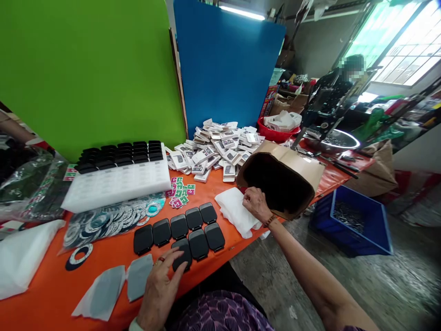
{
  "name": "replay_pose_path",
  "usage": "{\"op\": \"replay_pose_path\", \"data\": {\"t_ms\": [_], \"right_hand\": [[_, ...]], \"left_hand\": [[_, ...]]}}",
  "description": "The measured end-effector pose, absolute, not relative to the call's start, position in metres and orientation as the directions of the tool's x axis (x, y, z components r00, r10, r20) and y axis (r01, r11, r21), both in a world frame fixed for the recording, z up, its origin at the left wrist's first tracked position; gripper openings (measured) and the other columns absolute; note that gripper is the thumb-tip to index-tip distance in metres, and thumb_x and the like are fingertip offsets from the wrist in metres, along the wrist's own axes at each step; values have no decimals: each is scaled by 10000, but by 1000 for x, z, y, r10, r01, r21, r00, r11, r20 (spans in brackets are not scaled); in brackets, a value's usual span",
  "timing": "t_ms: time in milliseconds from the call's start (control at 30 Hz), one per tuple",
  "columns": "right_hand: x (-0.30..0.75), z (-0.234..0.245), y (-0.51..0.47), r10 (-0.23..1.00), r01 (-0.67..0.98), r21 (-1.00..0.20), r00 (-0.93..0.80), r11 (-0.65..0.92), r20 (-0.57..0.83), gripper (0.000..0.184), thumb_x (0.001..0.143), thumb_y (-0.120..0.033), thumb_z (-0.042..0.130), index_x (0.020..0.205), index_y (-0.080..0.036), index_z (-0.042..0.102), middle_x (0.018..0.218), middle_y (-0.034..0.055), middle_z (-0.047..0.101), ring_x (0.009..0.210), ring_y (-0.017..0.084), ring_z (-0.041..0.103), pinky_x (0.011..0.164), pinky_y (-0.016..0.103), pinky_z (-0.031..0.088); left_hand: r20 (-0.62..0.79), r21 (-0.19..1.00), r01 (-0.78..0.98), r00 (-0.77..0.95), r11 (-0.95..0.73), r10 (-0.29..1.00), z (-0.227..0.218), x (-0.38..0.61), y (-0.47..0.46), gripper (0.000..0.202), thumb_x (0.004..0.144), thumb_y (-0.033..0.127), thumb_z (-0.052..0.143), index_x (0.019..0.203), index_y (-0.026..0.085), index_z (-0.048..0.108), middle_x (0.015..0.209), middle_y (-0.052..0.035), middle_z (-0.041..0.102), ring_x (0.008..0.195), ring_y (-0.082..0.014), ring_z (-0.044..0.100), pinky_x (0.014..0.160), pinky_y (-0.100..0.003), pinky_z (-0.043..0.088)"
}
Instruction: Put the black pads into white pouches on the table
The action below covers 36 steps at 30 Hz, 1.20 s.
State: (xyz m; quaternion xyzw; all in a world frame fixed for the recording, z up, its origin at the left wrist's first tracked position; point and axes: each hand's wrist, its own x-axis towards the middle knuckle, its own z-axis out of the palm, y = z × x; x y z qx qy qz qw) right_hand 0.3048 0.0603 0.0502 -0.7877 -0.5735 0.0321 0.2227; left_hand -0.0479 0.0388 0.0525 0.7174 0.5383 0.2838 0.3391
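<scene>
Contact is made by the left hand (161, 287) with a black rounded-square plastic piece (182, 255) lying near the front edge of the orange table (51, 294). The hand is held open and flat, its fingers (172, 262) loosely spread, with two fingertips laid on top of the piece; nothing is gripped. The piece is placed at the left end of the nearer of two rows of matching black pieces (195, 218), just beside its neighbour. Two grey translucent pouches (103, 294) are seen left of the hand, flat on the table.

The right hand (255, 204) is rested, with fingers curled downward, on a stack of white foam sheets (231, 209) at the table's edge. Whether a sheet is pinched cannot be told. Just behind this hand, a brown cardboard box (303, 168) is laid on its side, its dark opening turned toward the person. The two hands are kept well apart.
</scene>
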Motion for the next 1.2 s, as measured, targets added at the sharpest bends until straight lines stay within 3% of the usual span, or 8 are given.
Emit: {"op": "replay_pose_path", "data": {"t_ms": [167,333,433,567,767,900,1000,1200], "right_hand": [[269,81,38,819,782,-619,303,78,487,55,773,-165,528,734,-198,549,1033,91,604,1010,236,548,903,388,387],[203,103,15,849,599,-757,230,262,476,72,800,-159,536,763,-220,550,1029,77,597,996,213,581,904,369,438],[165,100,6,897,492,-827,179,274,404,80,806,-155,528,779,-223,559,1029,72,594,980,203,586,872,347,461],[132,87,5,916,396,-869,140,297,377,100,784,-128,529,758,-218,563,978,64,601,949,192,590,849,327,468],[117,76,22,964,244,-943,83,227,254,64,805,-228,572,745,-214,588,1004,63,594,969,197,575,888,342,453],[114,71,37,999,-113,-993,18,36,34,276,841,-426,571,1046,-241,566,1140,71,577,1018,203,571,852,331,477],[106,70,45,989,-367,-919,-48,-147,-139,433,841,-539,540,1167,-258,494,1125,62,585,930,177,592,759,293,495],[85,79,47,977,-448,-868,-69,-212,-202,409,604,-451,796,747,-187,516,658,-37,539,544,92,468,496,206,386]], "left_hand": [[-265,929,333,290,163,920,58,-22,41,535,666,598,665,1043,219,659,1165,-124,677,1101,-308,619,973,-472,475],[-224,966,-53,325,255,919,74,-1,46,777,651,681,648,1222,165,540,1299,-178,578,1218,-282,543,1012,-385,443],[-166,969,-128,293,211,942,87,-1,49,633,697,605,666,1149,170,585,1218,-134,636,1130,-253,590,966,-347,458],[-129,991,-16,221,136,967,95,-17,54,329,711,441,706,887,164,685,936,-58,726,927,-217,637,849,-301,483],[-127,991,-24,169,133,977,94,-42,57,272,709,350,699,909,166,703,929,-47,737,888,-207,647,848,-302,489],[-102,992,-54,144,111,984,94,-49,52,281,733,350,675,952,175,681,926,-40,727,888,-201,641,840,-290,494],[-68,996,-44,160,76,985,90,-53,47,236,743,335,665,930,192,670,873,-20,703,834,-178,628,820,-273,492],[13,995,96,95,-22,995,81,-56,39,189,707,321,712,692,197,569,639,43,532,633,-114,511,639,-213,461]]}}
